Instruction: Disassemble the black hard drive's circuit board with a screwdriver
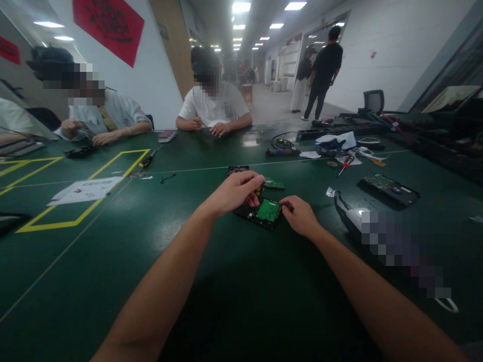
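Observation:
A black hard drive with a green circuit board on top lies flat on the green table in front of me. My left hand is over its far left part, fingers closed around a yellow-and-black handle that looks like a screwdriver's; its tip is hidden. At the drive's right edge, the thumb and fingertips of my right hand pinch the corner. Just behind the drive rests a loose green circuit board. Another dark part is half covered by my left hand.
To the right lie a second drive, a red screwdriver and a strapped, blurred-out object. Farther back are a dark cylindrical tool and cables. At left are a yellow-black screwdriver and paper. Two people sit opposite.

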Demonstrator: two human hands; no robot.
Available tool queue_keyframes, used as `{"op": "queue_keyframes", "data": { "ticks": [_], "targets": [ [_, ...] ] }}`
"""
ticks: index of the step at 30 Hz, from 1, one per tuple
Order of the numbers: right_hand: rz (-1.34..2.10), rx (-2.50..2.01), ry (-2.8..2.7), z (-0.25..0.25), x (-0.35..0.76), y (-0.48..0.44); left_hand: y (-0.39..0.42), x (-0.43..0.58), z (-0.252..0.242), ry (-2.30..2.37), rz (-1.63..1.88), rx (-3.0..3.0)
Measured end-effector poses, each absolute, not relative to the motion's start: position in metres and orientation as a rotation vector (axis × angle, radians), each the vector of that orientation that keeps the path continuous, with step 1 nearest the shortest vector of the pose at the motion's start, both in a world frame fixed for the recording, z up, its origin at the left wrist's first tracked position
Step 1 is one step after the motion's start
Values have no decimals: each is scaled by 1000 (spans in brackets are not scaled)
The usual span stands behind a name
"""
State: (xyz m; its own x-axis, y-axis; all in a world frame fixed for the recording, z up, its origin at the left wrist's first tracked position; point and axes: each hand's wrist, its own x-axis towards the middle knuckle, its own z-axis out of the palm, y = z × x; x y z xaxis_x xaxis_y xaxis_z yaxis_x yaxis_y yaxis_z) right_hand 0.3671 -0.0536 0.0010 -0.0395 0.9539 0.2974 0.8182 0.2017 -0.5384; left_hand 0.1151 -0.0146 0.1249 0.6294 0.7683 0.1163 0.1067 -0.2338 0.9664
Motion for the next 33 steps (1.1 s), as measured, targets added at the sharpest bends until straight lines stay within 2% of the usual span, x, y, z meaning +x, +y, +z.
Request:
{"op": "queue_keyframes", "data": {
  "ticks": [33],
  "targets": [
    [290,-1655,-1885,4,364,-55,-13,117,120,765,710,1648]
  ]
}}
